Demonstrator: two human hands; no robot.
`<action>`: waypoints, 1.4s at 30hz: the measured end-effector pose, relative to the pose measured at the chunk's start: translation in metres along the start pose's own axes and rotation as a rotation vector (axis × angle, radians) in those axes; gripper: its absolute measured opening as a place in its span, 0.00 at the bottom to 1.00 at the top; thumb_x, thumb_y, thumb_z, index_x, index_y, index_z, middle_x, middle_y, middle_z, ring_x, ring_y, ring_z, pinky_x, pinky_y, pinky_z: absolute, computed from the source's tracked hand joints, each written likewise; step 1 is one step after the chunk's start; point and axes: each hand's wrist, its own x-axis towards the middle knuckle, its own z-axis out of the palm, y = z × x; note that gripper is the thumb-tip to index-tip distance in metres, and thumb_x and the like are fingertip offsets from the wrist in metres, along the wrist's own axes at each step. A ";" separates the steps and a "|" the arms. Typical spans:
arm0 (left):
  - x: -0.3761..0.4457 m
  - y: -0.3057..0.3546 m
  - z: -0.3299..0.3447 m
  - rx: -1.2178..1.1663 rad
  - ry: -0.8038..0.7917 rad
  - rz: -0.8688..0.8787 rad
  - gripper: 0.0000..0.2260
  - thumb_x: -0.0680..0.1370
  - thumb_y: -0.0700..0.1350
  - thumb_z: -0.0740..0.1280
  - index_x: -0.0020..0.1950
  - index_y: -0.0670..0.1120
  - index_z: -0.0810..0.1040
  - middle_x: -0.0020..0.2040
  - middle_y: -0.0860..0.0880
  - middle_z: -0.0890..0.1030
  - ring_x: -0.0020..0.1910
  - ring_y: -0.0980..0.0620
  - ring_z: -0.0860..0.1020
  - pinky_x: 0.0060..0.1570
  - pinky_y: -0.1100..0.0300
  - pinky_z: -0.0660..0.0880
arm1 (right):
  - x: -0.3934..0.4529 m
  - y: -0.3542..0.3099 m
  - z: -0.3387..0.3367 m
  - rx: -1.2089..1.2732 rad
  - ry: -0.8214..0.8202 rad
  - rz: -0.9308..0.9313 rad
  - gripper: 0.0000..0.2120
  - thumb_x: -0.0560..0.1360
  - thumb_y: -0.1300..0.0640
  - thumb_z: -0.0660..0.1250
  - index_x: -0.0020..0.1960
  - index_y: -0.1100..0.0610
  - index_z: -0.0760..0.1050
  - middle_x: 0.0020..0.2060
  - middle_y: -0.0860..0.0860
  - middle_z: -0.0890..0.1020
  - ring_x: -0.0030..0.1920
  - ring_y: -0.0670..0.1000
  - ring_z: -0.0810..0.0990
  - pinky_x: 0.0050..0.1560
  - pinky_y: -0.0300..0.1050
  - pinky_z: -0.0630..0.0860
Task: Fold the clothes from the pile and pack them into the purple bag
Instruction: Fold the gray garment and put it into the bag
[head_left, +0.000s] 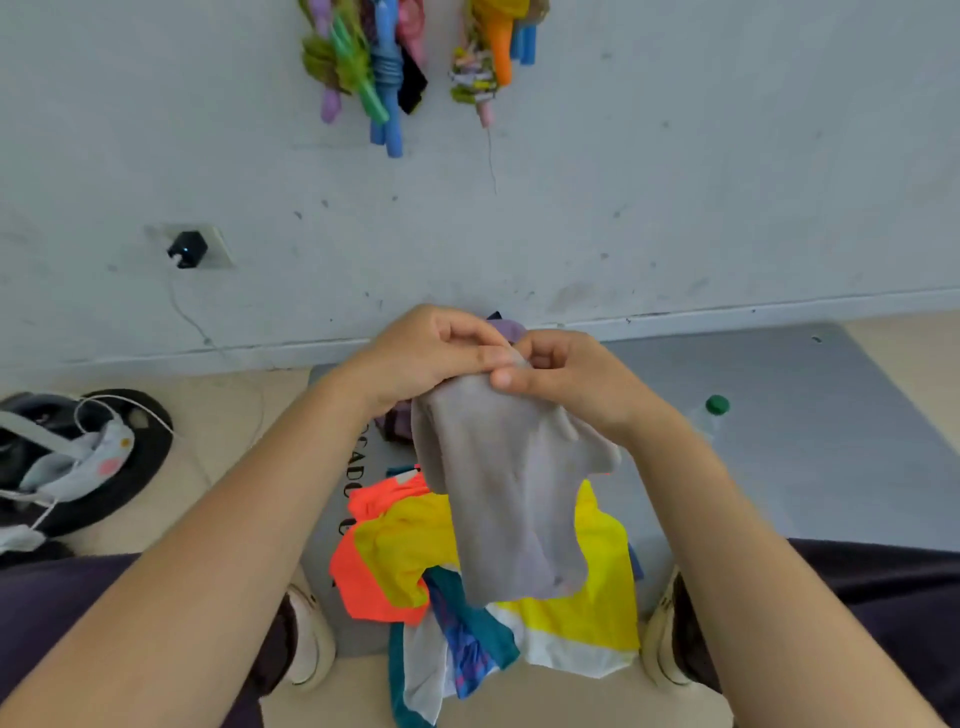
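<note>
Holding a grey garment (506, 499) up at the centre of the frame, the person is pinching its top edge with both hands: the left hand (431, 353) and the right hand (563, 376) are meeting side by side, fingers (498, 376) curled tight onto the cloth. The garment is hanging down in front of the pile of clothes (483, 587), which is lying on the floor at lower centre, showing yellow, orange, teal and white pieces. A bit of purple fabric (506, 328), possibly the bag, is peeking out just behind the hands, near the wall. A bottle with a green cap (717, 404) is standing on the grey mat (810, 441) at the right, and colourful bundles (363, 67) are hanging on the wall at the top
</note>
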 end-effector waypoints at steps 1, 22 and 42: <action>-0.006 0.011 -0.004 0.007 0.032 0.024 0.07 0.69 0.54 0.75 0.44 0.53 0.86 0.46 0.52 0.86 0.48 0.58 0.83 0.52 0.65 0.76 | -0.006 -0.015 -0.002 -0.031 0.009 0.001 0.13 0.72 0.49 0.74 0.40 0.58 0.76 0.33 0.54 0.71 0.37 0.51 0.67 0.37 0.45 0.61; -0.034 -0.023 -0.012 0.866 0.421 -0.165 0.24 0.79 0.60 0.62 0.31 0.44 0.68 0.28 0.50 0.71 0.30 0.50 0.71 0.30 0.55 0.60 | -0.019 -0.025 -0.017 -0.390 0.332 0.000 0.07 0.76 0.53 0.68 0.41 0.52 0.79 0.28 0.45 0.76 0.31 0.42 0.70 0.33 0.34 0.66; -0.062 -0.002 -0.017 0.295 0.319 0.063 0.14 0.74 0.53 0.73 0.33 0.48 0.77 0.25 0.57 0.67 0.26 0.60 0.64 0.28 0.69 0.60 | -0.040 -0.036 -0.024 -0.068 0.204 -0.024 0.08 0.78 0.54 0.67 0.45 0.57 0.80 0.38 0.55 0.81 0.40 0.50 0.77 0.47 0.50 0.73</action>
